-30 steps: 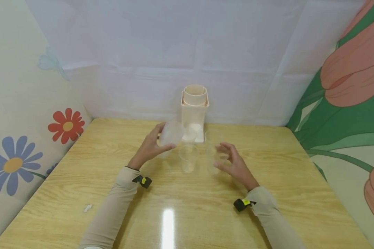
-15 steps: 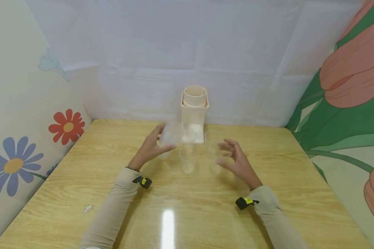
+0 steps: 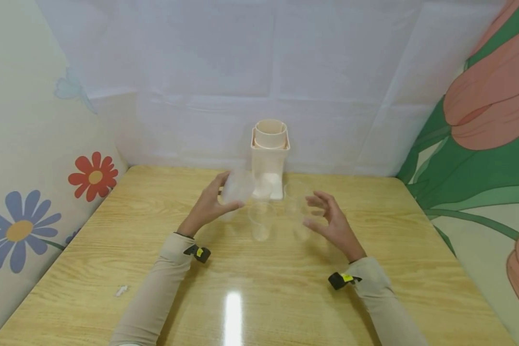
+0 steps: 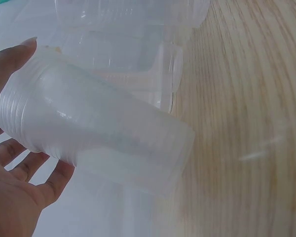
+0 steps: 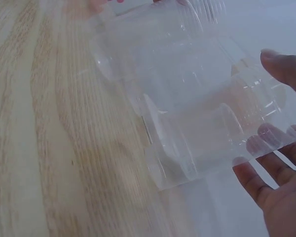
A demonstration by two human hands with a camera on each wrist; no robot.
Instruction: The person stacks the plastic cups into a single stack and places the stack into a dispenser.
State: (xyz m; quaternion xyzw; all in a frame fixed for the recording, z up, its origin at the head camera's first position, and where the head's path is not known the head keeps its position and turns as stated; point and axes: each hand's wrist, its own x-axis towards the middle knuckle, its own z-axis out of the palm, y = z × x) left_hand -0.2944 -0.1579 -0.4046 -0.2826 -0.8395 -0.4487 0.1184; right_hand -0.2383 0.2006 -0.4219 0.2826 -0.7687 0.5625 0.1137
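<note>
Clear stacked cups [image 4: 101, 121] tilt in the left hand [image 3: 208, 203]; the right hand [image 3: 334, 224] curves widely round one cup [image 5: 212, 148].

Beige cloth left sleeve [image 3: 153, 295]: mine is long and plain, softly wrinkled along my forearm, reaching my wrist.
Beige cloth right sleeve [image 3: 387, 310]: the same colour, just as long on me.
Thin dark left band [image 3: 184, 235]: shows as a narrow line where my cuff ends.
Small black left wrist camera [image 3: 203, 255]: a blocky piece at my cuff, marked yellow.
Small black right wrist camera [image 3: 336, 281]: blocky too, with my other yellow mark [image 3: 347, 278].
</note>
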